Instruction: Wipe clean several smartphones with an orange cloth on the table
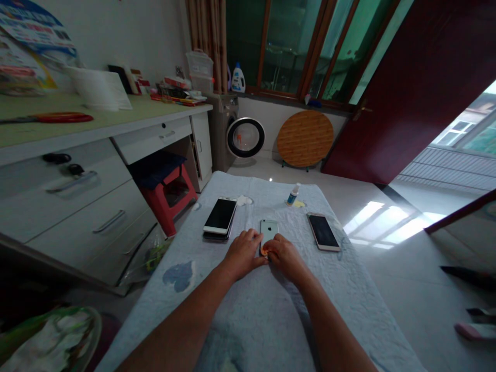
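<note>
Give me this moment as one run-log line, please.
left hand: touching phone, back up | right hand: holding orange item at phone's near end | beyond: small bottle

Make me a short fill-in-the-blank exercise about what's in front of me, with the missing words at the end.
1. The left hand touches a silver phone whose back bears a dark logo shaped like an ____.
2. A small object, bright ____ in colour, shows by the right hand.
3. The small white plastic bottle carries a ____ label.
4. The round, black-rimmed door of the grey washing machine stands ____.

Missing words: apple; orange; blue; open.
</note>
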Demonstrator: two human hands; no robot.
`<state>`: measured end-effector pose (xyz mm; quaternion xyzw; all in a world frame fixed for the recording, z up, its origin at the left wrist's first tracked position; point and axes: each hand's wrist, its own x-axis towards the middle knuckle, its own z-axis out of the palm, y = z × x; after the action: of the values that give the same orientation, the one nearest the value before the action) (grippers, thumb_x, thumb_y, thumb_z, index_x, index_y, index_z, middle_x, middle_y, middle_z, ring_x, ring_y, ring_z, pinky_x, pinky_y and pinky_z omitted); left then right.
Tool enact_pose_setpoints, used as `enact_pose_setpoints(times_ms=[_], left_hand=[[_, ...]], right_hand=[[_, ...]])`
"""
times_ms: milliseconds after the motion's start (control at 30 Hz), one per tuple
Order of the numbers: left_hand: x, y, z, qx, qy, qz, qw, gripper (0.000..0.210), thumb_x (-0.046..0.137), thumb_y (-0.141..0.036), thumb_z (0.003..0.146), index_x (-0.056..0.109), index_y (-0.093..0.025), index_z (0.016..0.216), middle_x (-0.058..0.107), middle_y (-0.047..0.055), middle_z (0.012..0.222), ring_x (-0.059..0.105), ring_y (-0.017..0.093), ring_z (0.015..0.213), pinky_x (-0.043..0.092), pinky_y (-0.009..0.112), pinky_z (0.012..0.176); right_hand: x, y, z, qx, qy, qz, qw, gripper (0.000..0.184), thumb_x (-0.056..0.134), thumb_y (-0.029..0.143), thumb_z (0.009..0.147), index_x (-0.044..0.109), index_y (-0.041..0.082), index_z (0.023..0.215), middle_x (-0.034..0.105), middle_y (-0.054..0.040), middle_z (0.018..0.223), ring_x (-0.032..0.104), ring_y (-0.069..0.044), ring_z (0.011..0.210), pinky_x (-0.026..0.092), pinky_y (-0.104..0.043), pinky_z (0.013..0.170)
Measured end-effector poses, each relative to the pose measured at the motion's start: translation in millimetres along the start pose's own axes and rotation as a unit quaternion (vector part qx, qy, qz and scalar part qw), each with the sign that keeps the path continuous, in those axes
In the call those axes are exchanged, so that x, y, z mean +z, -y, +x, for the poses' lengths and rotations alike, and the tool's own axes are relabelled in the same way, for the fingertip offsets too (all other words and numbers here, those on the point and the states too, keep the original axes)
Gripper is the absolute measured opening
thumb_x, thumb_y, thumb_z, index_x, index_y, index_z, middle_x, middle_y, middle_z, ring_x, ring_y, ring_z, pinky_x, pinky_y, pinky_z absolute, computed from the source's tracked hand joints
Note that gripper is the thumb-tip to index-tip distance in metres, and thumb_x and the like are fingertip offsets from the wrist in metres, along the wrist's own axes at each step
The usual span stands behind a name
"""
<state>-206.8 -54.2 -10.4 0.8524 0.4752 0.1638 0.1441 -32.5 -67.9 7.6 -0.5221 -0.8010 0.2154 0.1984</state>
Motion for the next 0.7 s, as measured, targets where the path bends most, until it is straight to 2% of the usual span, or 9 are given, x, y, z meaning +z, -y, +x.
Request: enact_pose_setpoints(times_ms=[133, 267, 400, 567, 633, 700], left_hand=[[-0.8, -3.0, -1.7, -0.001, -0.001, 0.010, 1.000, 0.054, 0.068, -0.044, 0.078, 0.050, -0.025, 0.125, 0.052, 0.007, 0.123, 0.050, 0.026, 0.109, 0.042, 0.037, 0.093], [-0.4, -4.4, -2.0, -0.004, 0.006, 0.022, 1.000, 0.058, 0.065, -0.046, 0.080, 0.047, -0.022, 0.130, 0.050, 0.007, 0.132, 0.046, 0.028, 0.115, 0.039, 0.040, 0.098], [1.2, -3.2, -1.9, -0.004, 0.010, 0.020, 1.000, 0.060, 0.062, -0.048, 0.081, 0.045, -0.021, 0.133, 0.046, 0.007, 0.141, 0.043, 0.029, 0.121, 0.036, 0.041, 0.102], [-0.2, -3.8, -2.0, -0.004, 0.008, 0.012, 1.000, 0.059, 0.057, -0.052, 0.084, 0.047, -0.018, 0.132, 0.048, 0.009, 0.141, 0.044, 0.029, 0.120, 0.037, 0.041, 0.100], [-1.3, -4.3, -2.0, -0.004, 0.009, 0.010, 1.000, 0.059, 0.057, -0.052, 0.084, 0.048, -0.018, 0.131, 0.048, 0.008, 0.141, 0.045, 0.029, 0.120, 0.037, 0.041, 0.100], [-2.0, -4.6, -1.8, -0.005, 0.012, 0.009, 1.000, 0.058, 0.060, -0.049, 0.082, 0.049, -0.019, 0.130, 0.047, 0.007, 0.142, 0.044, 0.029, 0.120, 0.037, 0.041, 0.101]], right_hand=[[10.7, -5.8, 6.6, 0.025, -0.094, -0.028, 0.995, 0.019, 0.047, 0.013, 0.088, 0.065, 0.019, 0.087, 0.050, -0.0026, 0.082, 0.050, -0.014, 0.077, 0.036, -0.023, 0.069], [11.8, -15.2, 7.8, 0.026, -0.116, -0.047, 0.992, 0.021, 0.047, 0.013, 0.089, 0.067, 0.018, 0.085, 0.050, -0.0028, 0.082, 0.049, -0.014, 0.078, 0.037, -0.023, 0.072], [2.5, -16.3, 1.6, -0.017, -0.059, -0.029, 0.998, 0.018, 0.052, 0.015, 0.088, 0.070, 0.018, 0.089, 0.056, -0.0043, 0.088, 0.053, -0.015, 0.085, 0.040, -0.025, 0.081], [-14.8, -7.2, -9.1, -0.055, 0.055, 0.005, 0.997, 0.020, 0.053, 0.015, 0.088, 0.072, 0.020, 0.087, 0.060, -0.0027, 0.088, 0.058, -0.011, 0.077, 0.042, -0.021, 0.075], [-17.6, -5.5, -9.4, -0.047, 0.064, 0.003, 0.997, 0.020, 0.053, 0.015, 0.087, 0.073, 0.020, 0.086, 0.060, -0.0025, 0.086, 0.058, -0.011, 0.076, 0.041, -0.021, 0.073], [-16.9, -7.6, -5.7, -0.019, 0.043, -0.012, 0.999, 0.020, 0.053, 0.013, 0.087, 0.072, 0.019, 0.086, 0.060, -0.0032, 0.086, 0.058, -0.012, 0.078, 0.041, -0.021, 0.074]])
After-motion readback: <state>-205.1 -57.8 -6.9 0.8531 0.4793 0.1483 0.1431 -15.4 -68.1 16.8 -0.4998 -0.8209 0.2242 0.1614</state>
